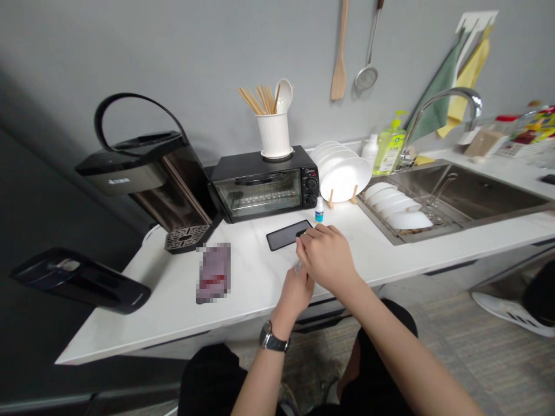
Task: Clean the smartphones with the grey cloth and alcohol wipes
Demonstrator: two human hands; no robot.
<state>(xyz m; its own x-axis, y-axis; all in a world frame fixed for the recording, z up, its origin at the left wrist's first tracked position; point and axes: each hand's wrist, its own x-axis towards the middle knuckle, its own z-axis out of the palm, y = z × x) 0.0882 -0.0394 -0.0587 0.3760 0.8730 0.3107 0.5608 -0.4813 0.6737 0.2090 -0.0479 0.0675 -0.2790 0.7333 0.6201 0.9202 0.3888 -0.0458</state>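
My two hands meet over the front part of the white counter (255, 277). My left hand (297, 293), below a black wristwatch (272, 340), is closed, with a bit of something clear (298, 267) showing at its fingers. Above it and touching it, my right hand (327, 255) is curled shut; whatever it grips is hidden. Just behind the hands lies a dark phone-like slab (284, 237), partly covered by my right hand. A small white bottle with a blue label (319, 211) stands upright beyond that. To the left lies a purplish, pixelated flat item (214, 273).
A toaster oven (264, 190) carries a white utensil holder (274, 134). Left are a large dark dispenser (173, 190) and a dark cylindrical appliance (87, 283). White plates (344, 176) stand in a rack beside the sink (498, 188), which holds bowls (394, 207). Another person's shoe (511, 312) is at right.
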